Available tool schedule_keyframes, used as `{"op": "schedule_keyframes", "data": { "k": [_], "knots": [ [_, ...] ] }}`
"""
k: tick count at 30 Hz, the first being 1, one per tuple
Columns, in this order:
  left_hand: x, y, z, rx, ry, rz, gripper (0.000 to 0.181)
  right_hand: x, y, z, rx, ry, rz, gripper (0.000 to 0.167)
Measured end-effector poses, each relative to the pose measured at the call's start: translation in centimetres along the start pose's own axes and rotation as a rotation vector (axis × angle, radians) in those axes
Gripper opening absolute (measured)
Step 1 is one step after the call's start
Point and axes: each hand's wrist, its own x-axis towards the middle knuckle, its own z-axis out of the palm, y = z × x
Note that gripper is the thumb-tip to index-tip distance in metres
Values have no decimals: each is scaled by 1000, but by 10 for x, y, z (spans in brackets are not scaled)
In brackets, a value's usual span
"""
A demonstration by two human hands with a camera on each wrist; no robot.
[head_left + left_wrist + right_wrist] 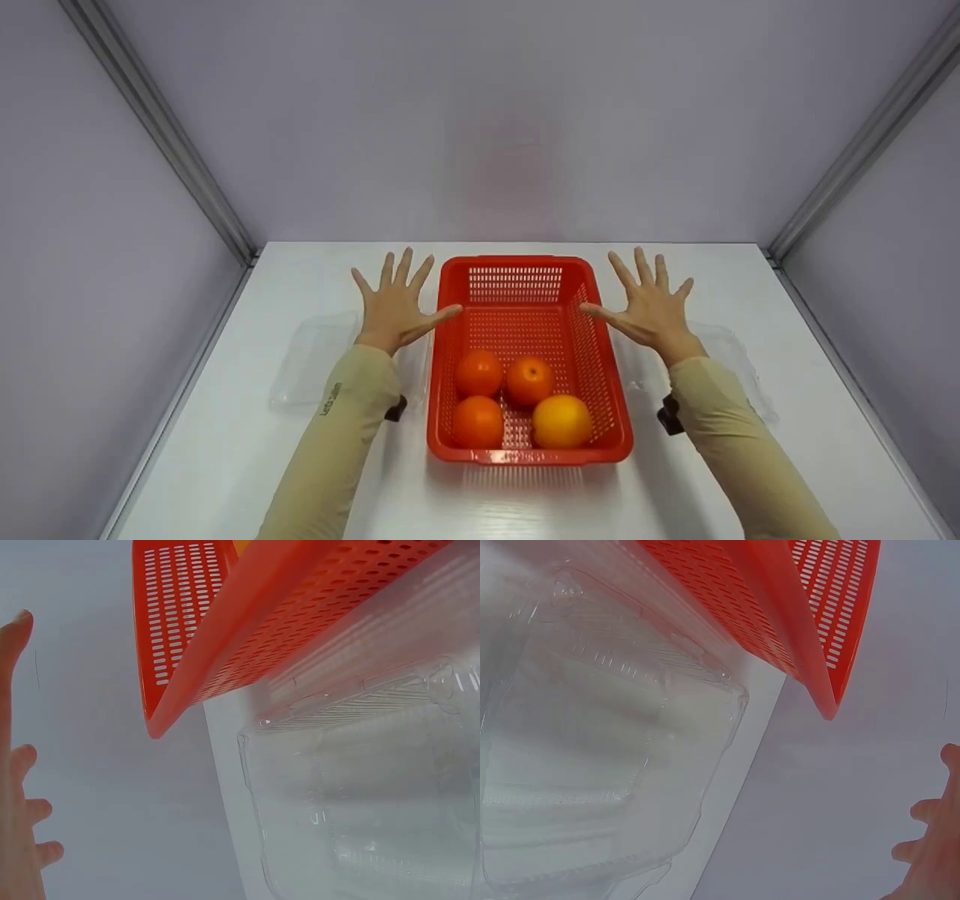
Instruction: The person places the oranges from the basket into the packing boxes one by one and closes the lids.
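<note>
White table (pixel 202 465). Red basket (pixel 437 360) mid-table. Clear plastic container left of it (pixel 307 367), another clear container right (pixel 739 367). Left hand (pixel 394 309) and right hand (pixel 651 309): fingers splayed straight, gripping nothing, one each side of basket, thumbs inward. In basket's near half: yellow-orange fruit (pixel 562 422) near right, three orange fruits (pixel 478 422) left and behind.
</note>
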Motion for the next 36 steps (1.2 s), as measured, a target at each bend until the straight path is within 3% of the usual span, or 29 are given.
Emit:
{"op": "schedule_keyframes", "data": {
  "k": [9,13,18,25,30,36],
  "knots": [
    [-5,-2,5,-122,-25,50,65,-8,-2,8,132,-27,-118,87],
    [-8,-5,8,-223,-111,53,49,-11,-5,11,231,-55,-141,82],
    [-12,-11,13,-382,-245,7,41,-17,-10,14,272,-108,-156,79],
    [-18,-16,24,-507,-335,-62,40,-26,-18,17,298,-177,-218,76],
    [-22,-17,28,-608,-413,-134,45,-28,-21,22,310,-165,-275,69],
    [-24,-17,32,-673,-471,-137,44,-31,-23,28,348,-183,-322,55]
  ]
}}
